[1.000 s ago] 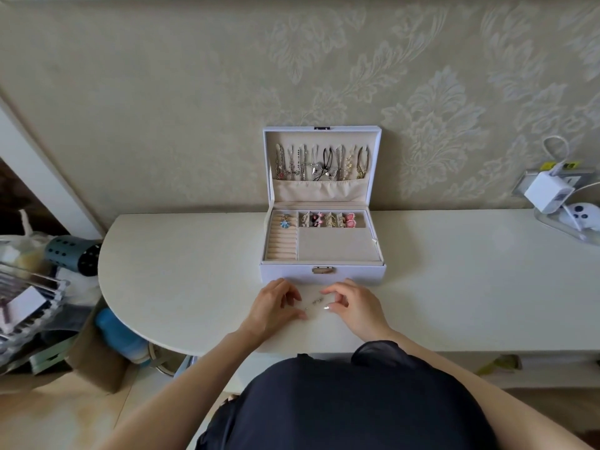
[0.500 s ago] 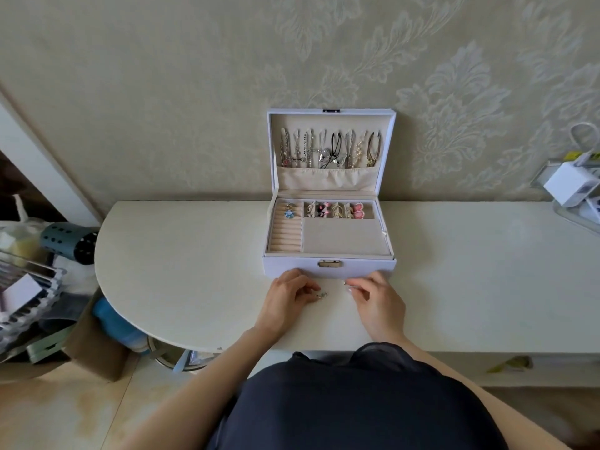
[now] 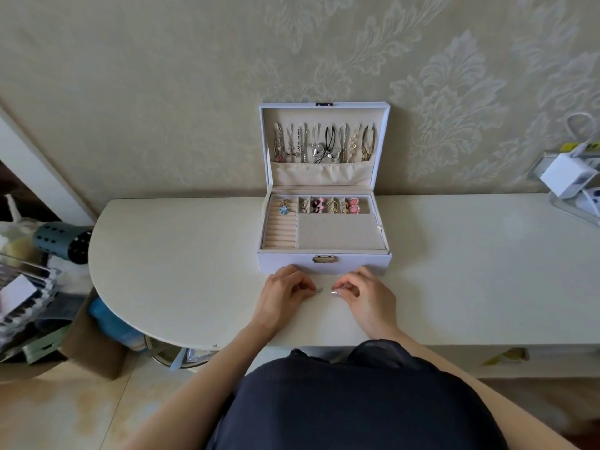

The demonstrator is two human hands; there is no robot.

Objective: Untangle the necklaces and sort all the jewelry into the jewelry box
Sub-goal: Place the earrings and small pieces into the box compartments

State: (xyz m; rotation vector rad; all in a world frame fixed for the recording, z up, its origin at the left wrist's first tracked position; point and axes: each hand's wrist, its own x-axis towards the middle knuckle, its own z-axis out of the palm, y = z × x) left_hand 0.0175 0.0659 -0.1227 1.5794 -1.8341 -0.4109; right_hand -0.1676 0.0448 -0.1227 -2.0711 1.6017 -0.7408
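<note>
- My left grip [image 3: 285, 295] pinched a small silver piece [image 3: 319, 291] by its fingertips, low at the white worktop [image 3: 178, 254] and just in front of the open jewelry box [image 3: 285, 264].
- My right grip [image 3: 367, 297] was curled just beside the piece. I could not tell whether it clamped anything.
- Necklaces [image 3: 324, 144] hung in a row inside the raised lid.
- Earrings [image 3: 328, 205] filled the small back compartments, with a blue trinket [image 3: 284, 208] in the compartment to their left.

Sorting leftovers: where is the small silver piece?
In head view, the small silver piece sits between left hand and right hand, just before the jewelry box.
</note>
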